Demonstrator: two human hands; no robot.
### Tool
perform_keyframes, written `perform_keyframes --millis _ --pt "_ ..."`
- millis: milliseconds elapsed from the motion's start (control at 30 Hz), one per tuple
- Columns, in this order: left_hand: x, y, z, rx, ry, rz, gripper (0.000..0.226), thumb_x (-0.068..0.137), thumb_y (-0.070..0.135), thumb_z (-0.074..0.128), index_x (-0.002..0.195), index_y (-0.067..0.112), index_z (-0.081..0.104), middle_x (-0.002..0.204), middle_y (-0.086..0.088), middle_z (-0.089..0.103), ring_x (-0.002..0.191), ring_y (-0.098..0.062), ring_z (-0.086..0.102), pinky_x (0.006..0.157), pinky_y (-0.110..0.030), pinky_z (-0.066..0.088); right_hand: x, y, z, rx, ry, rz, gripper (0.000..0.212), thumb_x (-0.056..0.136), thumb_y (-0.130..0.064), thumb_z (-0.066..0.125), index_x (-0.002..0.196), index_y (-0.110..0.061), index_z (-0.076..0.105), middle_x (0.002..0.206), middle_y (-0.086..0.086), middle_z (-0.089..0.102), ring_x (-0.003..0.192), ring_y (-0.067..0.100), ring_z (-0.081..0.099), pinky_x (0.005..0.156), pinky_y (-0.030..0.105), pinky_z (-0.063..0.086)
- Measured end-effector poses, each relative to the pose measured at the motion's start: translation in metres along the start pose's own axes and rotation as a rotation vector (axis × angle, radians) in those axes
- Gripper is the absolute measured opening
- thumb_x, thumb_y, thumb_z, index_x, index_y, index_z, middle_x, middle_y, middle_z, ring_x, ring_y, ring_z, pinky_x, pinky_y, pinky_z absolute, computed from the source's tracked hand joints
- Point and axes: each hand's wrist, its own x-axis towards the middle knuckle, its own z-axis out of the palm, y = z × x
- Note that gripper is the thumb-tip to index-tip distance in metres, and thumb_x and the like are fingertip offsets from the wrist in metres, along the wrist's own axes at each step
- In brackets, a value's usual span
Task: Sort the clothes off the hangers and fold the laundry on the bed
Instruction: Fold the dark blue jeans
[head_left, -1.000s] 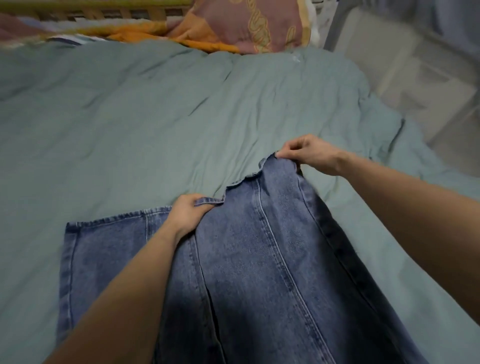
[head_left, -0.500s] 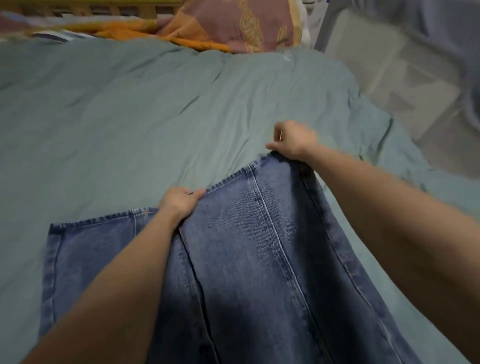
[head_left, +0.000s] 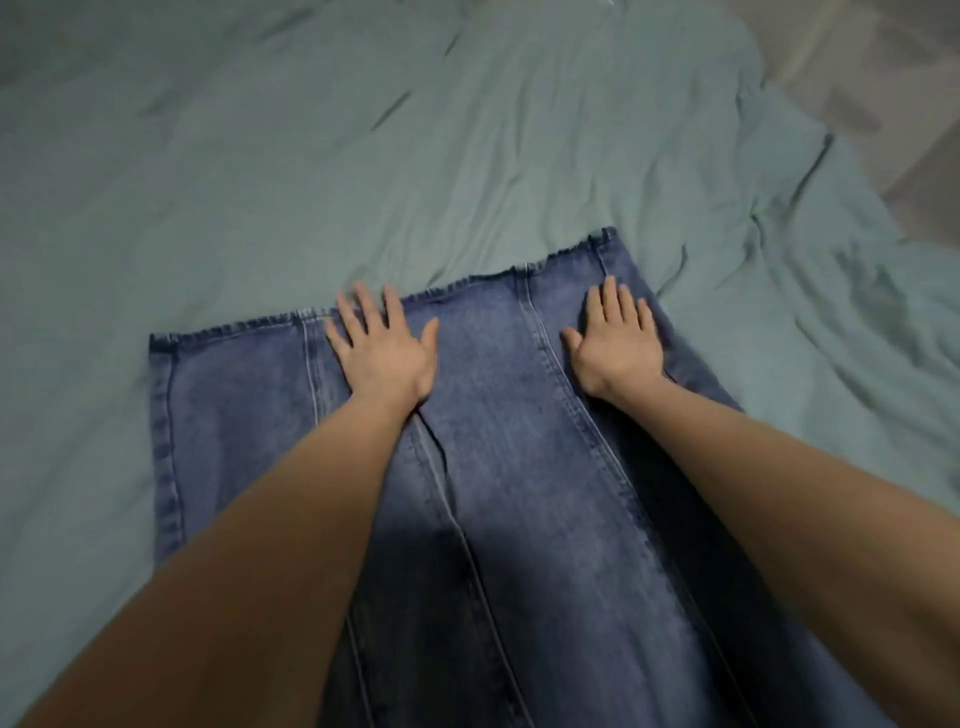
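Note:
A pair of blue jeans lies spread on the bed, its two leg hems pointing away from me. My left hand lies flat, fingers spread, on the cloth near the hem where the two legs meet. My right hand presses flat on the right leg, just below its hem. Both palms face down and neither hand holds anything. The waist end of the jeans is out of view below.
A wrinkled grey-green sheet covers the bed on all sides of the jeans. The bed's right edge and a strip of pale floor show at the upper right.
Both hands have let go of the right leg's hem, which they were gripping, and now lie flat on the denim. The view has tilted down, so the pillows are gone from sight.

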Motion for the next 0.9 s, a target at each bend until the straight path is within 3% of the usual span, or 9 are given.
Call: perform_keyframes --millis 133,267,433,533,600,667,767,833,900 --pt "-0.078 0.022 -0.006 -0.143 0.008 0.167 0.069 0.1 0.055 0.02 0.155 0.017 0.003 0.162 -0.007 -0.007 0.148 -0.026 -0.012 0.118 -0.044 -0.008 -0.098 -0.025 -0.009 0.163 0.015 -0.184 0.068 0.098 -0.057 0.014 0.154 -0.019 0.008 0.161 0.005 -0.004 0.148 0.018 -0.006 0.119 0.036 -0.008" --pt "-0.192 0.004 0.017 -0.092 -0.017 0.381 0.075 0.094 0.062 0.011 0.154 0.017 0.012 0.162 -0.002 0.002 0.149 -0.026 -0.001 0.118 -0.041 -0.007 -0.176 0.029 -0.001 -0.045 -0.056 -0.287 0.084 0.081 -0.061 -0.011 0.154 -0.024 0.009 0.161 -0.001 0.002 0.148 0.014 -0.002 0.118 0.033 -0.008" --pt "-0.211 0.012 0.007 -0.134 -0.109 0.298 0.071 0.099 0.057 0.019 0.154 0.018 -0.004 0.161 -0.001 -0.015 0.149 -0.022 -0.009 0.121 -0.042 -0.004 -0.205 0.053 -0.023 -0.004 -0.058 -0.046 0.066 0.099 -0.052 0.018 0.154 -0.015 0.012 0.161 0.012 0.003 0.149 0.025 0.001 0.119 0.039 -0.001" --pt "-0.257 0.028 -0.008 -0.214 0.086 0.315 0.073 0.099 0.055 0.018 0.154 0.01 0.0 0.161 -0.006 -0.007 0.149 -0.019 -0.006 0.12 -0.039 -0.005 -0.28 0.028 -0.035 0.153 0.08 -0.41 0.066 0.097 -0.051 0.025 0.151 -0.013 0.024 0.158 0.01 0.017 0.147 0.024 0.014 0.12 0.038 0.006" --pt "-0.301 0.016 0.006 -0.121 -0.083 0.315 0.076 0.099 0.057 0.016 0.153 0.008 -0.003 0.161 -0.007 -0.009 0.149 -0.017 -0.009 0.12 -0.038 -0.007 -0.332 0.053 -0.018 0.04 0.034 -0.526 0.062 0.097 -0.049 0.027 0.15 -0.017 0.026 0.157 0.005 0.021 0.146 0.021 0.02 0.119 0.039 0.01" --pt "-0.334 -0.002 0.016 -0.043 -0.303 0.307 0.074 0.099 0.056 0.018 0.154 0.011 -0.005 0.162 -0.005 -0.009 0.149 -0.017 -0.009 0.119 -0.035 -0.007 -0.366 0.103 -0.002 -0.031 -0.015 -0.345 0.062 0.096 -0.049 0.027 0.15 -0.018 0.027 0.156 0.005 0.026 0.143 0.025 0.028 0.117 0.039 0.011" --pt "-0.38 -0.023 0.009 -0.06 -0.258 0.316 0.068 0.101 0.051 0.022 0.155 0.014 0.003 0.162 -0.006 -0.002 0.149 -0.019 -0.004 0.119 -0.034 -0.004 -0.408 0.16 -0.002 -0.021 -0.084 0.082 0.063 0.099 -0.047 0.02 0.152 -0.013 0.023 0.158 0.01 0.021 0.146 0.024 0.019 0.118 0.039 0.005" --pt "-0.425 -0.039 0.01 -0.057 -0.221 0.322 0.067 0.101 0.05 0.025 0.155 0.017 0.005 0.162 -0.006 -0.004 0.149 -0.021 -0.005 0.12 -0.036 -0.001 -0.444 0.168 -0.011 0.028 -0.14 0.122 0.062 0.101 -0.046 0.024 0.152 -0.012 0.018 0.159 0.014 0.014 0.148 0.025 0.011 0.119 0.042 0.008" --pt "-0.478 -0.055 0.019 -0.089 -0.229 0.27 0.068 0.1 0.054 0.024 0.155 0.02 0.002 0.161 -0.006 -0.01 0.149 -0.024 -0.01 0.121 -0.04 0.001 -0.487 0.152 -0.017 0.117 -0.072 -0.022 0.068 0.096 -0.05 0.025 0.152 -0.011 0.021 0.158 0.017 0.018 0.147 0.029 0.015 0.118 0.044 0.014"
